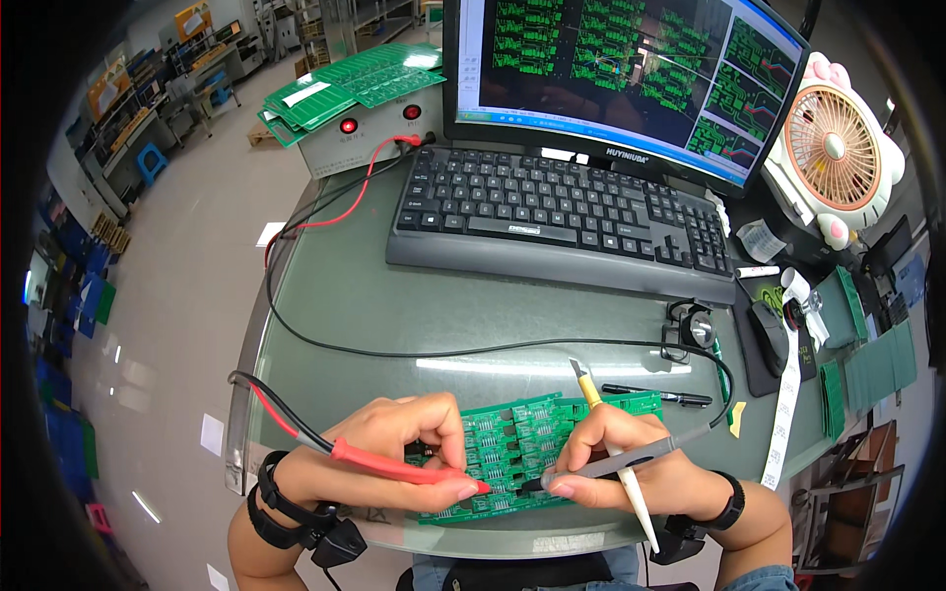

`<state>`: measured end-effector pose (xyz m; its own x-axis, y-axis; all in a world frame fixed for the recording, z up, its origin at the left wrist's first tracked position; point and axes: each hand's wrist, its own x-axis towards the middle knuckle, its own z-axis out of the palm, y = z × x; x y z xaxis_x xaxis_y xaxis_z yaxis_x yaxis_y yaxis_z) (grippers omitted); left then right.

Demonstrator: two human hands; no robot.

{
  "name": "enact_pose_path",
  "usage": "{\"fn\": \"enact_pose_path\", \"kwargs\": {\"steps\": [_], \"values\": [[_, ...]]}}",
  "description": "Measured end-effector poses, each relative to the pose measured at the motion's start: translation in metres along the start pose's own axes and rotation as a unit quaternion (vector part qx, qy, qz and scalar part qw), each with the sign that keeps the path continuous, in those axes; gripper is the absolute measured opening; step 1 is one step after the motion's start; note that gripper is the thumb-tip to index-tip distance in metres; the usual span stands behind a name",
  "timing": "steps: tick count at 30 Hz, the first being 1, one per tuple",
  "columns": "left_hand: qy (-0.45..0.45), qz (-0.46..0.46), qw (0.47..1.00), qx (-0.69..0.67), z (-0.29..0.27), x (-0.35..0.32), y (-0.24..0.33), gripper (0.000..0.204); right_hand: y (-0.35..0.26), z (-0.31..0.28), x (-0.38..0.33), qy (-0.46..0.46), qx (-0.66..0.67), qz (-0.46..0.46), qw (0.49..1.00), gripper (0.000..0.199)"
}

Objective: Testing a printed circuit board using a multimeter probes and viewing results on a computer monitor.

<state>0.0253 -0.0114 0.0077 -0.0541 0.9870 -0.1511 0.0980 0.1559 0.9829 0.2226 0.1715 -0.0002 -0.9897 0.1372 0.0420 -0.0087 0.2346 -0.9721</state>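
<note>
A green circuit board panel (537, 419) with rows of small repeated boards lies at the table's near edge. My left hand (389, 433) is closed around a red test probe (394, 467), its tip down at the panel's middle. From the other side, my right hand (645, 443) pinches a grey and black test probe (631, 457). Its dark tip is close to the red one; contact with the board is too small to tell. A craft knife (636, 507) with a pale handle is also tucked through my right hand, blade pointing away.
Behind the panel lie a black marker pen (680, 398) and a black probe cable (473, 351). Farther back are a keyboard (552, 217), a monitor (611, 79), and a metal box (374, 138) carrying green boards (345, 89). At right sit a mouse (769, 335), paper strip (785, 414) and fan (833, 148).
</note>
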Motion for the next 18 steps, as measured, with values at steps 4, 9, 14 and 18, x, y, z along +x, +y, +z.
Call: {"fn": "enact_pose_path", "kwargs": {"steps": [4, 9, 14, 18], "values": [[-0.013, 0.017, 1.0, 0.023, 0.0011, 0.0004, 0.0017, 0.025, -0.0016, -0.001, 0.0001, 0.0, -0.014, -0.021, 1.0, 0.026], [-0.011, 0.019, 0.999, 0.034, 0.0007, 0.001, -0.0007, 0.024, -0.0011, -0.0012, 0.002, -0.006, -0.033, -0.028, 0.999, 0.026], [-0.006, 0.019, 0.999, 0.046, 0.0023, 0.0006, 0.0002, 0.025, -0.0016, -0.0001, 0.0014, -0.002, -0.031, -0.032, 0.999, 0.026], [-0.006, 0.022, 0.998, 0.053, 0.0018, 0.0014, -0.0004, 0.025, -0.0049, -0.0033, 0.002, -0.017, -0.051, -0.019, 0.998, 0.026]]}}
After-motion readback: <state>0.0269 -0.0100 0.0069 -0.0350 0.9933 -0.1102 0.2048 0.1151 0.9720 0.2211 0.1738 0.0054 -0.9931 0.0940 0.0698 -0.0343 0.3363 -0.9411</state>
